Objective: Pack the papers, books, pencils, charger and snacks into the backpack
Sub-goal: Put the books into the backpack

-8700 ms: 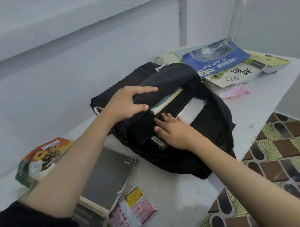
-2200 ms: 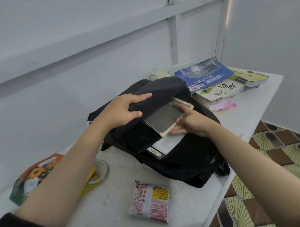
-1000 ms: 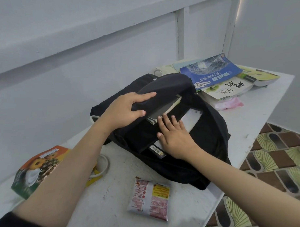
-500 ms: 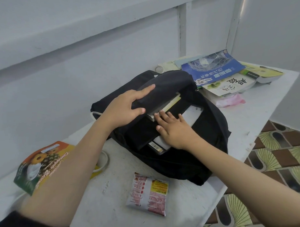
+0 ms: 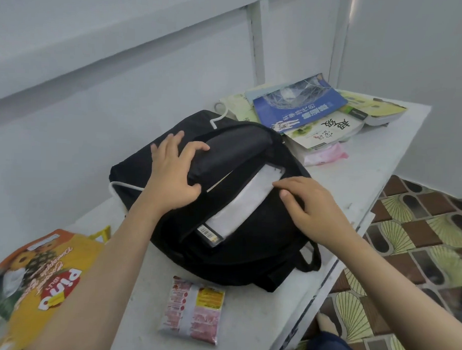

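Note:
The black backpack [image 5: 248, 243] lies on the white table with its main opening facing up. My left hand [image 5: 172, 178] grips the padded upper flap, fingers over it and thumb under. At the front edge of the opening, my right hand [image 5: 312, 204] pinches the fabric beside a white book [image 5: 239, 204] that sticks out, barcode at its near end. A thin edge of another book shows under the flap. A red snack packet [image 5: 193, 309] lies in front of the backpack. An orange and yellow snack bag [image 5: 46, 265] sits near left, partly under my forearm.
A pile of books [image 5: 303, 109] and a pink packet [image 5: 325, 156] lie at the table's far end. A white cable [image 5: 124, 185] runs behind the backpack along the wall. The table edge [image 5: 353, 231] drops off on the right to a patterned floor.
My right hand has left the books inside and moved right to the opening's front edge. The grey book has sunk almost out of sight under the flap. My left hand keeps hold of the flap.

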`<state>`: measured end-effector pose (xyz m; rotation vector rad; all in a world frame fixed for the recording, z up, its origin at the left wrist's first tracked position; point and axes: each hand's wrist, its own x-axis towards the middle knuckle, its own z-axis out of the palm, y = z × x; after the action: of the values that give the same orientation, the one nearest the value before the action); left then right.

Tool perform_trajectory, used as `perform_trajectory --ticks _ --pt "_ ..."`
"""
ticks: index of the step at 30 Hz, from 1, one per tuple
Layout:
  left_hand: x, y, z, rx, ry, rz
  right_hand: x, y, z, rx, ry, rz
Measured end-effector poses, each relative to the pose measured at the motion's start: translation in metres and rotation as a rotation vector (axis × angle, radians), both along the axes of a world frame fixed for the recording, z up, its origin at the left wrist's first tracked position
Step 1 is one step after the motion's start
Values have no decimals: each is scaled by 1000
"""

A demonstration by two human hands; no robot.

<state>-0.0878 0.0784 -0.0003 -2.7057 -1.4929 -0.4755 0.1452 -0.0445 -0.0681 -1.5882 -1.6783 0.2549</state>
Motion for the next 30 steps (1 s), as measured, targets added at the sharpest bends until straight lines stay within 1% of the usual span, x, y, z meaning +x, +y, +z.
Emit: perform_trajectory --ticks 3,6,8,10,12,16,20,23,27,30 --pt "29 0 5 -81 -166 -97 25 10 3 69 40 -68" --pt "58 11 4 -57 -290 -137 56 27 8 81 19 -121" --pt "77 24 4 -20 -332 -146 80 43 12 85 7 -156" --pt "95 41 3 31 -319 -155 105 62 16 89 -5 -185" --pt "113 57 1 58 -342 -143 127 84 23 92 -9 -186" --pt "147 84 -1 57 -459 -26 165 139 41 51 -67 -169" --pt "175 114 -4 -11 -430 6 195 196 55 5 -144 -112" --pt "189 138 -7 -99 -420 -12 215 232 58 -75 -141 -99" --pt "205 167 -7 -226 -485 109 229 264 62 -156 24 -94" --pt "213 183 -7 -349 -463 119 236 277 61 -232 103 -46"
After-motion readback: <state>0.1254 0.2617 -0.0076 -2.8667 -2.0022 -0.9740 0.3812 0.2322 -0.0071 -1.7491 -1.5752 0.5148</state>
